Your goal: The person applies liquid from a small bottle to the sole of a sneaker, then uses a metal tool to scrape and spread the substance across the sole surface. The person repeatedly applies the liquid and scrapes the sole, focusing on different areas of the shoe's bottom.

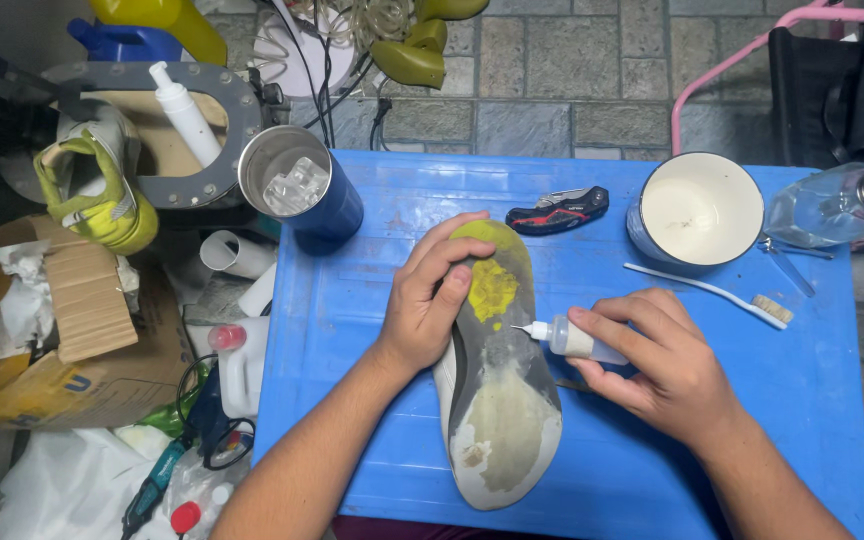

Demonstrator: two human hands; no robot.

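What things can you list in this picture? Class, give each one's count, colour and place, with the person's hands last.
shoe: 1, grey and yellow, sole up, mid table
table: 1, blue, centre
glue bottle: 1, small, clear, in right hand, nozzle on the sole
folding knife: 1, black and red, behind shoe
bowl: 1, white, back right
toothbrush: 1, white, before bowl
tumbler: 1, blue, back left corner
second shoe: 1, yellow-green, left of the table
left hand: on the shoe's toe
right hand: grips the glue bottle
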